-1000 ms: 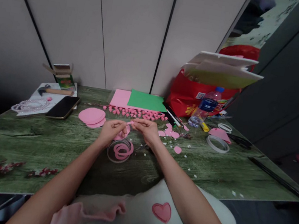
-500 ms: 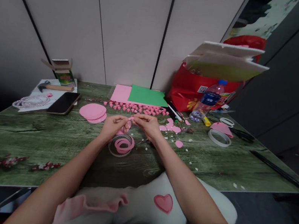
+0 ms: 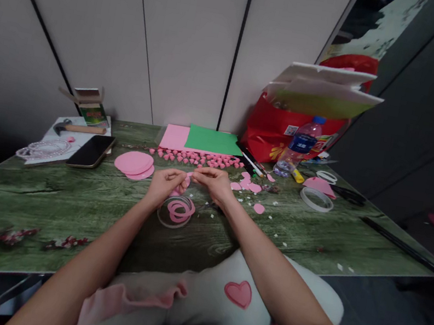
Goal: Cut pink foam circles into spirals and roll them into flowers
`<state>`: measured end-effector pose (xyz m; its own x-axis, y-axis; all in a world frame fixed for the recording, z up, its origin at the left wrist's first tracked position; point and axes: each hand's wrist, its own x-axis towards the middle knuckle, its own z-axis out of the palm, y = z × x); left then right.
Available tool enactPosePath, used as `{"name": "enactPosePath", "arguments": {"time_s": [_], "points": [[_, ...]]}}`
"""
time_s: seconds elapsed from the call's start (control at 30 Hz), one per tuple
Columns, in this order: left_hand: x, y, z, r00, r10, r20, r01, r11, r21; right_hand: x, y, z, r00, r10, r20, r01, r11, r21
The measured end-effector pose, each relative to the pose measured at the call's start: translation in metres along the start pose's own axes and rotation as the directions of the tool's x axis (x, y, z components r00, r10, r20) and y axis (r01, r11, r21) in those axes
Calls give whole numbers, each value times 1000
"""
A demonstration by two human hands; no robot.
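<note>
My left hand (image 3: pixel 167 183) and my right hand (image 3: pixel 216 183) meet near the middle of the table, fingertips close together. Between them is a small piece of pink paper (image 3: pixel 188 175), pinched by both; its exact shape is too small to tell. Under my left hand a roll of clear tape (image 3: pixel 159 213) lies flat, with looped pink paper strips (image 3: pixel 180 210) on it. Just behind the hands several small pink rolled pieces (image 3: pixel 201 159) form rows. Pink paper discs (image 3: pixel 133 162) lie to the left, and pink petal-shaped cutouts (image 3: pixel 254 188) to the right.
Green paper (image 3: pixel 216 141) lies at the back beside a red bag (image 3: pixel 264 129) and a plastic bottle (image 3: pixel 298 148). A phone (image 3: pixel 91 151), hammer (image 3: pixel 81 128) and beads (image 3: pixel 47 148) are at left. Tape (image 3: pixel 316 200) and scissors (image 3: pixel 348 195) are at right.
Both hands stay almost in place, with the fingertips shifting slightly around the pink piece. The view has turned a little, moving the right-side objects slightly left.
</note>
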<state>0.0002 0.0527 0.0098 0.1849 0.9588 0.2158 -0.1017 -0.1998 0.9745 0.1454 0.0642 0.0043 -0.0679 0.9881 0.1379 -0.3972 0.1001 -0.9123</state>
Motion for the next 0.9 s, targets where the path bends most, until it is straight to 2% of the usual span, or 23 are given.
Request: {"name": "enactPosePath", "arguments": {"time_s": [0.17, 0.5, 0.77, 0.9], "points": [[0, -2, -1, 1000, 12, -11, -12, 1000, 1, -1, 0, 0, 998, 22, 55, -24, 999, 32], [0, -6, 0, 1000, -16, -16, 17, 999, 34, -5, -2, 2, 998, 66, -16, -66, 998, 0], [-1, -3, 1, 999, -2, -46, 3, 1000, 18, -3, 2, 1, 998, 54, 43, -56, 997, 44], [0, -6, -1, 1000, 8, -30, -7, 1000, 22, -3, 2, -1, 998, 55, 22, -56, 998, 33]]}}
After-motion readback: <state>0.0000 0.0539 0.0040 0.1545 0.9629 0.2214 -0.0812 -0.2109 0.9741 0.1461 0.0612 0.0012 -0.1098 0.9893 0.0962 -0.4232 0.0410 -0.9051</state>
